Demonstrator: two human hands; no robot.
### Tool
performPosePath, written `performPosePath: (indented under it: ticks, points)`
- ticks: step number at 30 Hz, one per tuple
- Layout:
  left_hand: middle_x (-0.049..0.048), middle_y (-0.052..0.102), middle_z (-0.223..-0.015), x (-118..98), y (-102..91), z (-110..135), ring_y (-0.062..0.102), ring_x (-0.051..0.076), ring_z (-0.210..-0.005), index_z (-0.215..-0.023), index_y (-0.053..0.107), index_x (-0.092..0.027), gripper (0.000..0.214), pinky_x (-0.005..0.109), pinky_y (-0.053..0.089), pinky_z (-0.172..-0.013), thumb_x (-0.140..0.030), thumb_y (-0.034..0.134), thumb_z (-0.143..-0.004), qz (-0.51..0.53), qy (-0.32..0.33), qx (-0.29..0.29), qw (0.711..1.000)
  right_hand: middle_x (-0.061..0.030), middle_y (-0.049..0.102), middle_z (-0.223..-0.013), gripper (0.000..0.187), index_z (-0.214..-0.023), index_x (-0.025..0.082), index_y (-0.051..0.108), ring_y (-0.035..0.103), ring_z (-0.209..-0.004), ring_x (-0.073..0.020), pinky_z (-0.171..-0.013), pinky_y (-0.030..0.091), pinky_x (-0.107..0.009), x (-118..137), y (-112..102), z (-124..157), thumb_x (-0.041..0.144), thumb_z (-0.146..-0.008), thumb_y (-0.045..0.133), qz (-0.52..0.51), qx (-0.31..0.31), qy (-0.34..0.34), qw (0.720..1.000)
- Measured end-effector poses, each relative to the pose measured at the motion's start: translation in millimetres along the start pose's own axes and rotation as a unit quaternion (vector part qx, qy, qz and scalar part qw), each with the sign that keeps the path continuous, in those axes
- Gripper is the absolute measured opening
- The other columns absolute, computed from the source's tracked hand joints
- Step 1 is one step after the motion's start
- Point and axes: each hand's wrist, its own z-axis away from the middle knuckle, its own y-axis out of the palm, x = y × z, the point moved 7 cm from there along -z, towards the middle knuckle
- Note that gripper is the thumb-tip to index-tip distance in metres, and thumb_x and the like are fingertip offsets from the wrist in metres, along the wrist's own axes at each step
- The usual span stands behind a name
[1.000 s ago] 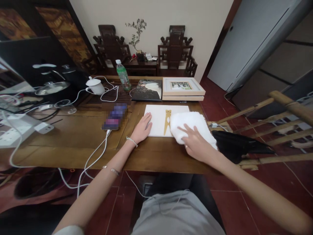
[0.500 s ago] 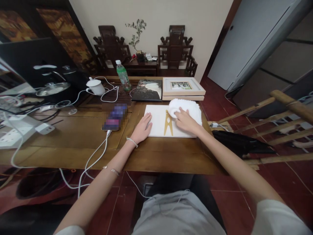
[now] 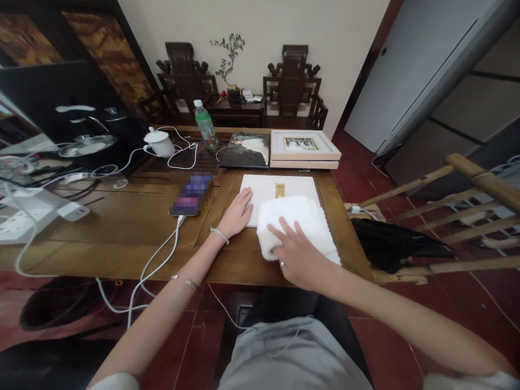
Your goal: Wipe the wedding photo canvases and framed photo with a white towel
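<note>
A flat white board (image 3: 260,187) lies on the wooden table near its front edge. On it is a small gold-coloured, cat-headed piece (image 3: 280,189), its lower part hidden now. My left hand (image 3: 238,213) rests flat on the board's left edge, fingers stretched out. A folded white fluffy towel (image 3: 312,214) covers the board's near right part and hangs over its front edge. My right hand (image 3: 303,260) presses on the towel and grips its near left side, the thumb partly hidden in the folds.
Behind the board lie a dark photo panel (image 3: 245,150) and stacked picture frames (image 3: 304,142). A green-labelled bottle (image 3: 206,127), a white lidded cup (image 3: 160,143) and a phone (image 3: 190,194) on a white cable (image 3: 162,254) are to the left. A wooden rack (image 3: 430,216) stands right.
My right hand has drawn the towel toward me from the board's far right to its near edge. The gold piece's legs are now covered. My left hand has stayed put.
</note>
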Motion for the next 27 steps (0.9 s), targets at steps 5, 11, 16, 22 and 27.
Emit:
performPosePath:
  ticks: [5,11,16,22,27]
  points:
    - [0.0141,0.041,-0.150,0.0,-0.4,0.5,0.032,0.026,-0.143,-0.139,0.047,-0.011,0.051,0.050,0.024,-0.118,-0.032,0.038,-0.094,-0.001,-0.002,0.000,1.000,-0.0126,0.043,-0.149,0.040,-0.110,0.015,0.069,0.024,-0.142,-0.0410,-0.110,0.025,-0.065,-8.4,-5.8,-9.7,0.007,-0.079,0.045,-0.020,-0.007,0.016,1.000]
    - [0.0170,0.041,-0.149,-1.2,-1.4,0.6,0.032,0.027,-0.143,-0.138,0.048,-0.008,0.052,0.047,0.024,-0.118,-0.034,0.037,-0.094,-0.003,-0.006,0.002,1.000,-0.0173,0.048,-0.143,0.042,-0.115,0.011,0.065,0.032,-0.137,-0.0395,-0.104,0.032,-0.063,-59.5,-20.2,-70.8,0.006,-0.081,0.041,0.009,-0.041,0.054,0.998]
    - [0.0167,0.041,-0.150,-1.4,-2.5,0.7,0.031,0.027,-0.143,-0.138,0.047,-0.009,0.051,0.048,0.023,-0.119,-0.034,0.037,-0.094,0.004,-0.010,0.008,1.000,-0.0201,0.049,-0.140,0.043,-0.118,0.011,0.064,0.033,-0.134,-0.0414,-0.100,0.031,-0.068,-88.6,-21.2,-109.6,0.007,-0.083,0.039,0.044,-0.070,0.082,0.993]
    - [0.0178,0.041,-0.149,-1.2,-1.9,1.0,0.031,0.027,-0.143,-0.138,0.047,-0.008,0.052,0.046,0.023,-0.119,-0.034,0.039,-0.094,0.006,-0.008,0.007,1.000,-0.0206,0.032,-0.153,0.046,-0.123,0.011,0.063,0.016,-0.142,-0.0457,-0.104,0.019,-0.075,-63.0,-3.2,-86.0,0.007,-0.083,0.040,0.042,-0.048,0.094,0.994]
    - [0.0169,0.041,-0.149,-0.5,-1.1,1.0,0.032,0.027,-0.142,-0.138,0.047,-0.008,0.051,0.046,0.024,-0.119,-0.032,0.038,-0.094,-0.006,-0.005,0.001,1.000,-0.0205,0.033,-0.153,0.040,-0.112,0.011,0.069,0.017,-0.143,-0.0450,-0.107,0.016,-0.074,-8.8,0.9,-33.8,0.010,-0.087,0.038,0.028,-0.015,0.054,0.998]
